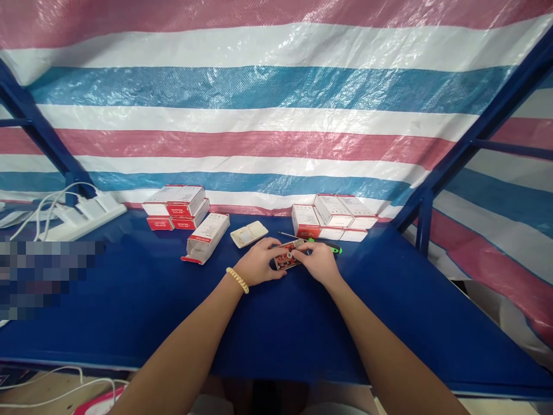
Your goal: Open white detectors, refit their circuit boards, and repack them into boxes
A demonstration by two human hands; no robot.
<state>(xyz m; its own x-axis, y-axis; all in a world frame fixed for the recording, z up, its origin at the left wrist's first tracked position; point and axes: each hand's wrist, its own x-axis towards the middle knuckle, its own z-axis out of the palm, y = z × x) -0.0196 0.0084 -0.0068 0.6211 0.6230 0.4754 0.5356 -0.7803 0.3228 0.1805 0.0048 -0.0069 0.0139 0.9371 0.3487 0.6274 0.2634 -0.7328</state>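
A small device with a red circuit board (pixel 283 260) in a pale casing lies between both hands on the blue table. My left hand (pixel 260 262) grips its left side, thumb and fingers around the casing. With fingers pinched together, my right hand (pixel 317 262) touches the board's right part near a small round component; whether it holds something tiny is hidden. Just behind the hands lies a screwdriver (pixel 336 249) with a green and black handle, partly covered by my right hand. A cream plastic cover (pixel 248 234) rests behind my left hand.
An opened white and red box (pixel 208 237) lies left of the cover. Stacks of similar boxes stand at the back left (pixel 185 199) and back right (pixel 332 210). A white power strip (pixel 86 219) with plugs and cables sits far left. Blue metal posts (pixel 436 173) flank the table.
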